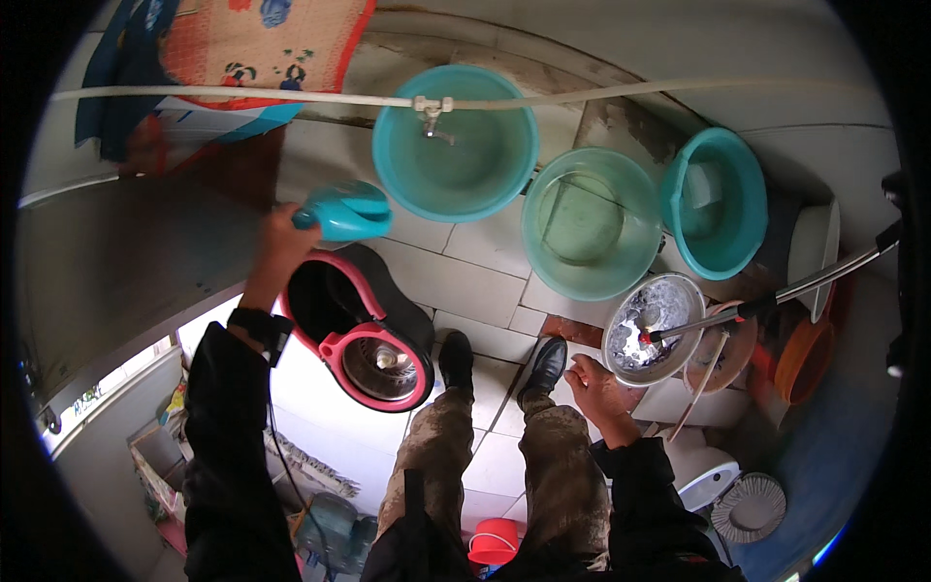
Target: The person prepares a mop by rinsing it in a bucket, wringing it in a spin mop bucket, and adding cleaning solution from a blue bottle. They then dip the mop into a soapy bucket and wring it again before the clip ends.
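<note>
My left hand [280,236] grips a teal plastic water scoop [349,211] by its handle. The scoop is above the floor, between a black spin mop bucket [411,305] with a pink rim and a large teal basin [458,160]. Inside the bucket's near end sits a metal spin basket [382,364]; its other compartment is dark inside. My right hand [596,389] is empty, its fingers loosely curled, above the floor beside my shoe [545,364]. Close to it is a metal basin [618,342] where the mop's head rests, its pole [785,292] leaning out to the right.
A pale green basin [534,240] and another teal basin [756,189] stand on the tiles. A white pipe with a tap [433,109] crosses above the large basin. Orange tubs [804,364] are at right; a small red bucket [493,538] is behind my feet.
</note>
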Available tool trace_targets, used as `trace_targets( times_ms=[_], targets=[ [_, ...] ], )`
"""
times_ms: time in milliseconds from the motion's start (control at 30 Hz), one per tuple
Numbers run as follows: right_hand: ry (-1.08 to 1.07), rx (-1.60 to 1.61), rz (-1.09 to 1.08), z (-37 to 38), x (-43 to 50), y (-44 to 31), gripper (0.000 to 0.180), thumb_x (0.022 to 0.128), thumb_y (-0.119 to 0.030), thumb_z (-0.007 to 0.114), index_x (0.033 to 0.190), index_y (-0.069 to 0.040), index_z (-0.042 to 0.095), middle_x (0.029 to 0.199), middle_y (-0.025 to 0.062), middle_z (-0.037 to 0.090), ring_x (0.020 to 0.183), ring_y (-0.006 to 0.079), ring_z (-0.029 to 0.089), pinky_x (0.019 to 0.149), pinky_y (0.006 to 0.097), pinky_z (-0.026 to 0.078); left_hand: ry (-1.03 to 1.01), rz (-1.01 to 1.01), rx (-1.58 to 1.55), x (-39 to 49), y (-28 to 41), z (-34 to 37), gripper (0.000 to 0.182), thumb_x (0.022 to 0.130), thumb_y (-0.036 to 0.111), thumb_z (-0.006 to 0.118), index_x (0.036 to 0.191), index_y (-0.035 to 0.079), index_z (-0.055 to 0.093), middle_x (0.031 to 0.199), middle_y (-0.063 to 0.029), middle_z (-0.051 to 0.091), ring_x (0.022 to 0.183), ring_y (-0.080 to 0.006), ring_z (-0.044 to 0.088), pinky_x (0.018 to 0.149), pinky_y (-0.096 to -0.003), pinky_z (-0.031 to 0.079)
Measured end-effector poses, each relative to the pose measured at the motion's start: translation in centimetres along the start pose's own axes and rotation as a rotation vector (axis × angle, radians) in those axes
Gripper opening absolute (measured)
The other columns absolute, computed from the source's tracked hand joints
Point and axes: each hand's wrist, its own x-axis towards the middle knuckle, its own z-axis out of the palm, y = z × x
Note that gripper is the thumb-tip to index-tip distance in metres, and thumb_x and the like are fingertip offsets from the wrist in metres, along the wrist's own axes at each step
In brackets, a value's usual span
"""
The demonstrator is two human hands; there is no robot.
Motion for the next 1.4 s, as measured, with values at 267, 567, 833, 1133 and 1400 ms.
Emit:
trace_targets(
  times_ms=[267, 567, 833, 1133, 1400],
  targets=[
    [0.641, -0.030, 0.281, -8.7, -1.5, 14.3, 0.021, 0.086, -0.010, 0.069, 0.105, -0.007, 0.063, 0.096, 0.0126, 0.067, 0.091, 0.0268, 0.068, 0.079, 0.0402, 0.053, 0.084, 0.074, -0.133, 10.1, -15.6, 9.1, 0.042, 0.085, 0.017, 0.069, 0.124, 0.002, 0.060, 0.103, -0.0133, 0.066, 0.094, -0.0203, 0.064, 0.082, -0.0360, 0.050],
    [0.760, 0.790, 0.235, -34.9, 4.6, 11.8, 0.020, 0.088, -0.017, 0.071, 0.101, -0.007, 0.062, 0.087, 0.0057, 0.064, 0.076, 0.0152, 0.059, 0.068, 0.0286, 0.048, 0.270, 0.260, 0.060, 14.2, -19.5, 8.5, 0.060, 0.088, 0.008, 0.066, 0.143, 0.003, 0.044, 0.139, -0.0209, 0.053, 0.129, -0.0339, 0.051, 0.108, -0.0406, 0.040],
    [0.889, 0.796, 0.018, -26.5, 0.0, 11.2, 0.004, 0.085, -0.005, 0.069, 0.085, -0.006, 0.066, 0.079, -0.0006, 0.062, 0.076, 0.0112, 0.058, 0.072, 0.0267, 0.046, 0.064, -0.139, -0.525, -0.4, -3.4, 6.4, 0.063, 0.092, 0.021, 0.068, 0.146, 0.004, 0.041, 0.142, -0.0175, 0.050, 0.127, -0.0265, 0.052, 0.106, -0.0392, 0.042],
    [1.174, 0.897, 0.262, -18.2, -11.5, 13.1, 0.012, 0.091, -0.010, 0.065, 0.097, 0.000, 0.064, 0.091, 0.0082, 0.069, 0.082, 0.0150, 0.063, 0.079, 0.0291, 0.048, -0.865, -0.364, -1.127, -28.6, 19.0, 15.9, 0.036, 0.087, 0.011, 0.072, 0.120, 0.001, 0.062, 0.107, -0.0066, 0.067, 0.097, -0.0155, 0.064, 0.085, -0.0276, 0.052],
    [1.140, 1.051, 0.107, -17.7, -13.0, 16.3, 0.010, 0.091, -0.010, 0.065, 0.094, -0.001, 0.062, 0.089, 0.0098, 0.070, 0.086, 0.0170, 0.064, 0.085, 0.0299, 0.048, -0.962, -0.414, -0.826, -41.1, 17.9, 21.9, 0.016, 0.086, 0.014, 0.070, 0.095, 0.001, 0.068, 0.082, -0.0030, 0.064, 0.073, -0.0112, 0.062, 0.068, -0.0230, 0.050]
  ],
)
